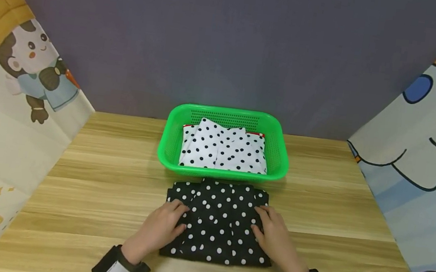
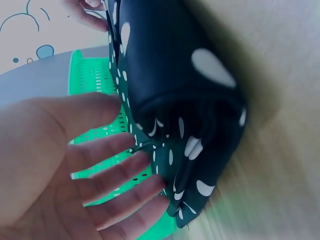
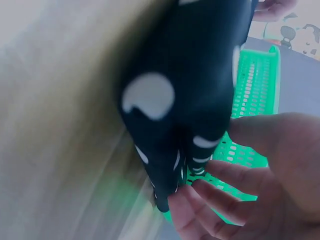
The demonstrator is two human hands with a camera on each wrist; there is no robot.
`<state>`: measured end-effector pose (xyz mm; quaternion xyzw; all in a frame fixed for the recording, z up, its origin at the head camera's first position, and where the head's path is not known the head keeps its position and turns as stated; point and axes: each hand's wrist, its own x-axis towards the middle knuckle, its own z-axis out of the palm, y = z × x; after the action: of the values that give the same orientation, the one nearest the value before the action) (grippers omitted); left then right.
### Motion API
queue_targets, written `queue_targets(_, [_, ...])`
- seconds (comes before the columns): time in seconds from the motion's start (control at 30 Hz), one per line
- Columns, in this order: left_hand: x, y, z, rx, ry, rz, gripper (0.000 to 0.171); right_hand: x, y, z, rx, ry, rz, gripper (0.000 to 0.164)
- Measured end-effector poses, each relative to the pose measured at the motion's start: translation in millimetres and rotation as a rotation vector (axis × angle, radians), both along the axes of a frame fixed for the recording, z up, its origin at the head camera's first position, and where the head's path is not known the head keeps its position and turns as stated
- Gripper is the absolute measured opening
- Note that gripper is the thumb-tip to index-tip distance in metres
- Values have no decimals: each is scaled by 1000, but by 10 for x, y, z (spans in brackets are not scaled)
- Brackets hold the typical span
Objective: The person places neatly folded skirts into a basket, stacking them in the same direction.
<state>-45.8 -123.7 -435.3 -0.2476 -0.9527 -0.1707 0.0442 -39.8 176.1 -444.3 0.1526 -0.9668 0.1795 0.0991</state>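
Observation:
A folded black cloth with white dots (image 1: 215,223) lies flat on the table, a wide rectangle made of several layers. My left hand (image 1: 162,225) rests at its left side, fingertips on the top. On the opposite side, my right hand (image 1: 275,235) touches the upper right part with spread fingers. From the left wrist, the fingers of the left hand (image 2: 100,175) reach along the cloth's layered end (image 2: 175,115). In the right wrist view the right hand (image 3: 255,180) has its thumb and fingers against the folded edge of the cloth (image 3: 170,100).
Just behind the cloth stands a green plastic basket (image 1: 164,140) with perforated sides. Inside it lies folded white cloth with black dots (image 1: 224,150), with red trim showing at its back edge. The wooden table (image 1: 105,176) meets a grey backdrop (image 1: 230,41), with printed panels at both sides.

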Motion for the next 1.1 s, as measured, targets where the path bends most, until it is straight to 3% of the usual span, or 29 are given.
queue_targets(0.23, [-138, 10, 12, 3, 30, 99, 37, -128, 48, 44, 7, -106, -53, 48])
queue_targets(0.6, [-226, 33, 1, -77, -111, 285, 61, -265, 107, 89, 57, -303, -142, 65])
queue_targets(0.83, [-219, 78, 18, -65, -140, 332, 66, -286, 73, 105, 29, -392, -177, 70])
queue_targets(1.1, [-252, 115, 12, -62, -203, 375, 68, -299, 49, 85, -15, -416, -193, 71])
